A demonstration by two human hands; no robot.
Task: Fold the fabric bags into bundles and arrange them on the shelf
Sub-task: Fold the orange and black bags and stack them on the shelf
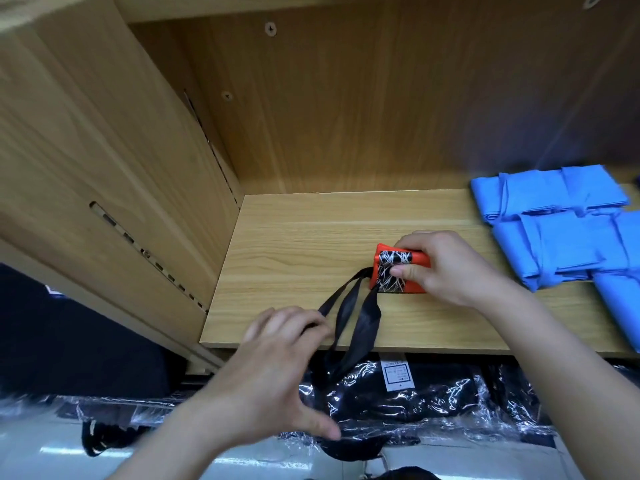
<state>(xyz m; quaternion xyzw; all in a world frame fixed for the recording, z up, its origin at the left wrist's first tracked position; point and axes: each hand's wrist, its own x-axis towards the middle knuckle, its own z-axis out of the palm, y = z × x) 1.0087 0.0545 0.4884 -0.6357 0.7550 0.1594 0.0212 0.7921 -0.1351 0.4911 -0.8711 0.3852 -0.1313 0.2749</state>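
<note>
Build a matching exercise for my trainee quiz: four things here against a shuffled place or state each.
Things:
1 orange bundle
2 black straps
3 blue bags
4 wrapped packs

Places or states:
A on the right side of the shelf
B below the shelf
C gripped by the right hand
D trailing over the shelf's front edge

Pairs: 1-C, 2-D, 3-A, 4-B

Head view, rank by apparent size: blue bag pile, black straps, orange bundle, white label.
1. blue bag pile
2. black straps and orange bundle: close, bundle partly covered, not ranking
3. white label
</note>
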